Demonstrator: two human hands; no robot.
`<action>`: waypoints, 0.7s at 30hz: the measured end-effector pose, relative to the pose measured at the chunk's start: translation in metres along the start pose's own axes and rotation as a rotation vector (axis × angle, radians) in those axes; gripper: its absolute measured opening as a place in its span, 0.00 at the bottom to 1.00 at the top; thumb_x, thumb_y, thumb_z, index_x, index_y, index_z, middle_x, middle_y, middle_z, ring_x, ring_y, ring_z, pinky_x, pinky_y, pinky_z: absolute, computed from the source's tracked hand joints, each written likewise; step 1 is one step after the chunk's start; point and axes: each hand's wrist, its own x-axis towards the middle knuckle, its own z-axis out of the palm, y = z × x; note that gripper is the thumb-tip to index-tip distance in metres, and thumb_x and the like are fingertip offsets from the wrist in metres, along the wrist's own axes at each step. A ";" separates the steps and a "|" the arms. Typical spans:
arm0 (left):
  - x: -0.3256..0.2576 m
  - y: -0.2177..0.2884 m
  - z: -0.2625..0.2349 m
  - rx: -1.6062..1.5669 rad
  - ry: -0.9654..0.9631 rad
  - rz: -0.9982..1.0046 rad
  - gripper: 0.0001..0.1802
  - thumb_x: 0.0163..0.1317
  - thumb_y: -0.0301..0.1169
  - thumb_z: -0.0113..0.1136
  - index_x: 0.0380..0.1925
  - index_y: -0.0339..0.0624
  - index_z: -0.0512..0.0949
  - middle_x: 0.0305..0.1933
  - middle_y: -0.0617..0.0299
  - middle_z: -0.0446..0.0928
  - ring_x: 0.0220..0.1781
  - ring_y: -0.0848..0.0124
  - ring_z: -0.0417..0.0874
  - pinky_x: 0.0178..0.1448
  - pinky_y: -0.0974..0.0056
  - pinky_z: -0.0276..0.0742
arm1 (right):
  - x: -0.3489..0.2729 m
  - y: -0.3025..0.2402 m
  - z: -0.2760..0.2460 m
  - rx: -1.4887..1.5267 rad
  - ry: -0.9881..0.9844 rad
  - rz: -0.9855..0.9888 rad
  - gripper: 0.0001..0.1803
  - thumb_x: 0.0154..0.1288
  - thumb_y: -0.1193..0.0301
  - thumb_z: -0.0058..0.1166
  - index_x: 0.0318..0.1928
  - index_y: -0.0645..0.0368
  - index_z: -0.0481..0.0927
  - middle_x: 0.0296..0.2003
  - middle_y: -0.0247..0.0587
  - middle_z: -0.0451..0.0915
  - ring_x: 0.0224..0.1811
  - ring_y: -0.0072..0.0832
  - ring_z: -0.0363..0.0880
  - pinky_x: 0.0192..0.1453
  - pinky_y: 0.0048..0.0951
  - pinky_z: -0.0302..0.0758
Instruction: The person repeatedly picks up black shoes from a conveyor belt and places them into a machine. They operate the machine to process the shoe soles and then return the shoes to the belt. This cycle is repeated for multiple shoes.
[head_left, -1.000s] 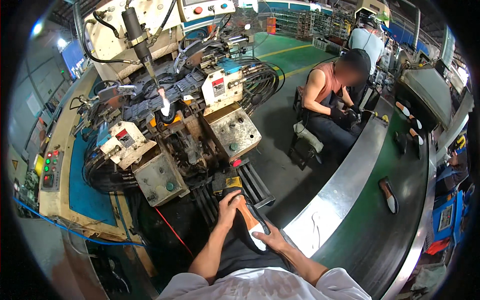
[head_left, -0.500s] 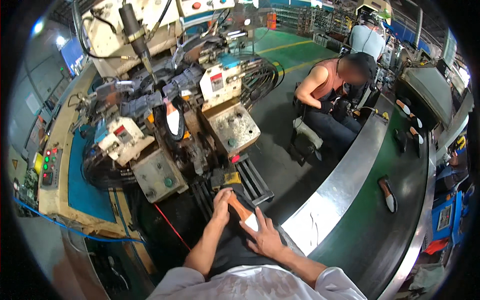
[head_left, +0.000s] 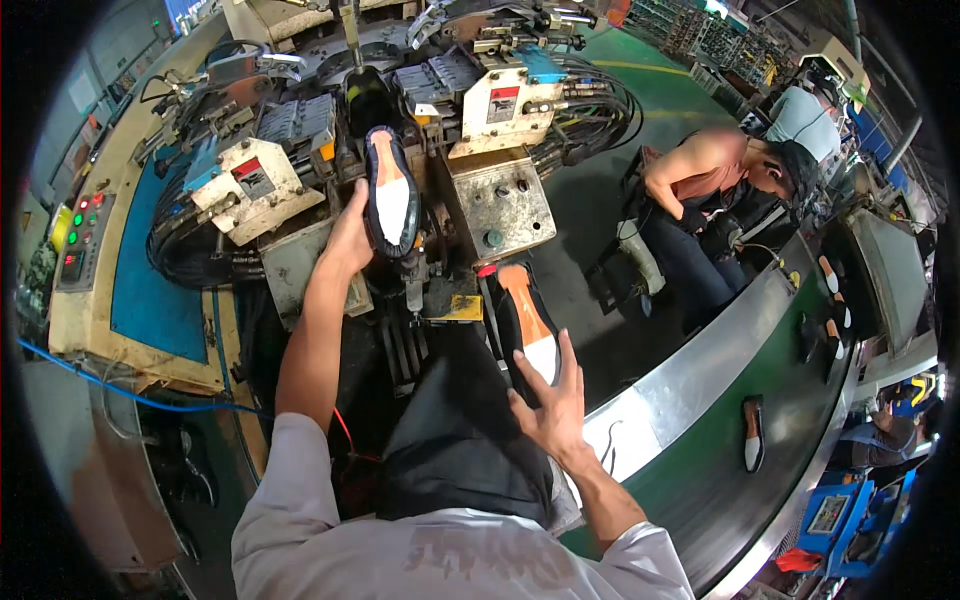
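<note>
1. Left hand (head_left: pixel 350 235) is up at the lasting machine (head_left: pixel 400 150), arm stretched forward, fingers curled round the left edge of a shoe upper (head_left: pixel 390 192) that stands sole side up in the middle of the machine.
2. That shoe upper shows a black rim with an insole that is tan toward the top and white lower down; it sits upright between the two metal side plates (head_left: pixel 255 185), just below the dark vertical head.
3. Right hand (head_left: pixel 550 405) hovers low, fingers spread wide and apart, palm facing down, fingertips touching or just above a second shoe (head_left: pixel 528 325); I cannot tell whether there is real contact.
4. The second shoe lies at the front edge of the machine, right of the centre column, black with an orange and white insole, toe pointing away from the person.
5. A dark apron (head_left: pixel 455 430) covers the person's lap below both hands.
6. To the right runs a curved green conveyor belt (head_left: pixel 720 470) with a shiny metal rim; one black and white shoe (head_left: pixel 752 432) lies on it near its middle, more sit toward its far end.
7. Another person (head_left: pixel 710 190) sits bent over at the far side of the conveyor's inner edge, well apart from both hands.
8. A control panel (head_left: pixel 78 235) with red and green lights stands at the machine's left edge.
</note>
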 end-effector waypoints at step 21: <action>-0.276 -0.074 -0.104 0.054 0.205 0.332 0.42 0.77 0.48 0.48 0.86 0.50 0.52 0.72 0.50 0.74 0.67 0.51 0.83 0.68 0.45 0.83 | 0.277 -0.078 0.133 0.025 0.041 -0.262 0.37 0.62 0.61 0.72 0.74 0.30 0.79 0.83 0.69 0.45 0.63 0.64 0.71 0.65 0.55 0.81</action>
